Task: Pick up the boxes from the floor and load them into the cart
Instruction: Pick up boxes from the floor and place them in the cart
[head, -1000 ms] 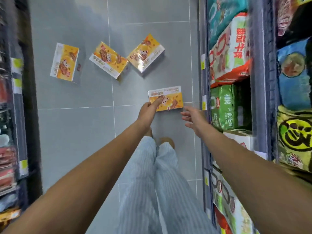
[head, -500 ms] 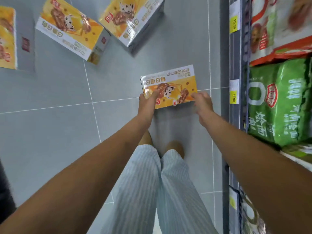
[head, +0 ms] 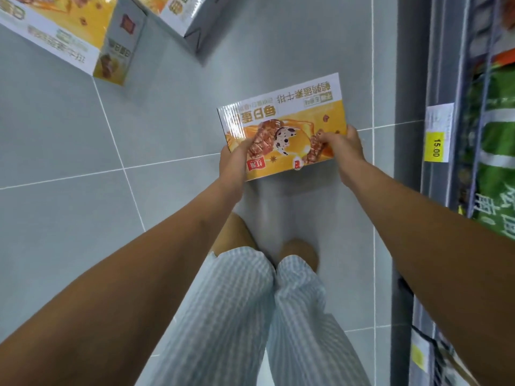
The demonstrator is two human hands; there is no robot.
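Observation:
A yellow and white snack box (head: 289, 118) with printed food pictures is held just above the grey floor tiles. My left hand (head: 234, 160) grips its near left corner, thumb on top. My right hand (head: 341, 147) grips its near right edge, thumb on the printed face. Two more boxes of the same kind lie on the floor farther off: one (head: 64, 32) at the upper left, another (head: 178, 12) cut off by the top edge. No cart is in view.
A store shelf (head: 412, 107) runs along the right side with a yellow price tag (head: 436, 139) and green packets (head: 496, 151). My legs in striped trousers (head: 250, 316) and my feet (head: 301, 252) stand on the grey tiled floor (head: 69, 218) below the held box.
Both hands have closed on the box and raised its near edge off the floor. The view has dropped closer to the floor, so the other boxes slid toward the top edge.

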